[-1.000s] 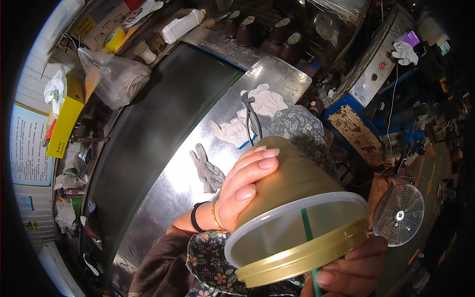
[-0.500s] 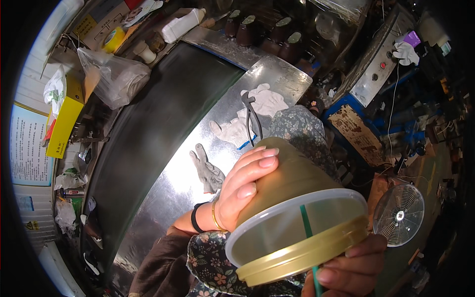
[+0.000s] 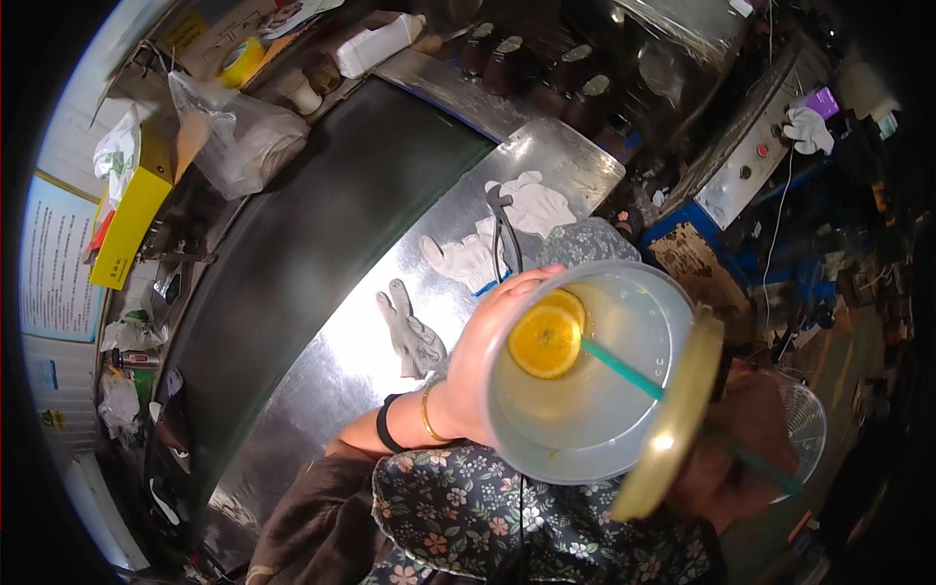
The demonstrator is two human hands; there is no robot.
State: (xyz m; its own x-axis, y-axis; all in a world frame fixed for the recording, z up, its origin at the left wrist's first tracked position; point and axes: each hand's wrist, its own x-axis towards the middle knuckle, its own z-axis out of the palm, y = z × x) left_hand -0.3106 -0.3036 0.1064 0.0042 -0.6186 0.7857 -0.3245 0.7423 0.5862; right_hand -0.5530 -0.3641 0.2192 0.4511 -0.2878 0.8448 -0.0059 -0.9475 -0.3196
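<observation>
A large translucent plastic cup (image 3: 556,434) is tilted so its open mouth faces me. My left hand (image 3: 480,356) is wrapped around the cup's left side, with most of its fingers hidden behind it. Inside, a yellow-orange citrus slice (image 3: 546,336) lies against the wall toward the bottom. My right hand (image 3: 746,444), dark and blurred, grips a gold lid (image 3: 668,439) edge-on beside the rim. Through the lid runs a green straw (image 3: 624,370), one end reaching into the cup near the slice and the other sticking out past my right hand.
Work gloves (image 3: 409,331) and black-handled pliers (image 3: 502,229) lie on the shiny metal table (image 3: 302,409). Beyond it runs a dark conveyor belt (image 3: 331,214). A control box (image 3: 736,161) stands at the far right, and a round fan (image 3: 804,429) is behind my right hand.
The cup has turned its mouth toward me, bringing the citrus slice into view. The lid and straw have swung from below the mouth to its right side, apart from most of the rim.
</observation>
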